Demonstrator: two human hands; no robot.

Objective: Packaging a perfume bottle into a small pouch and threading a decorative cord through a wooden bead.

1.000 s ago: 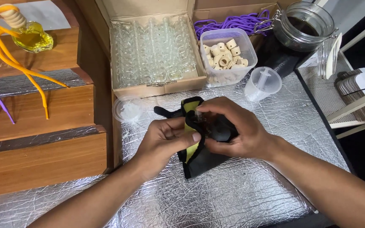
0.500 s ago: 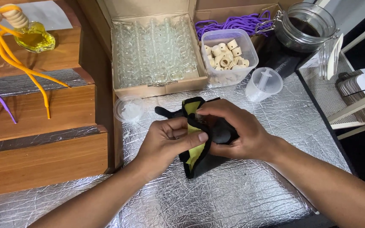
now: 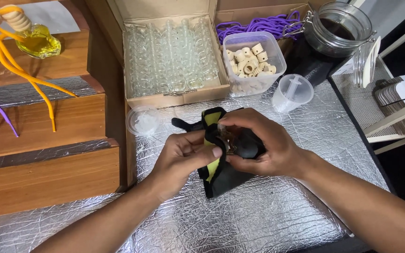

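Both hands meet over a black pouch [image 3: 226, 175] with yellow lining, lying on the foil-covered table [image 3: 282, 215]. Left hand [image 3: 183, 157] pinches its yellow edge with curled fingers; right hand [image 3: 263, 145] is closed around the pouch's top and a small glass piece, hard to make out. Soft, light cloth, it looks best gripped at the rim. Behind stand a box of glass bottles [image 3: 172, 56] and 1 tub of wooden caps [image 3: 251, 61].

Both hands' grip hides the small object inside the black pouch [image 3: 226, 180].
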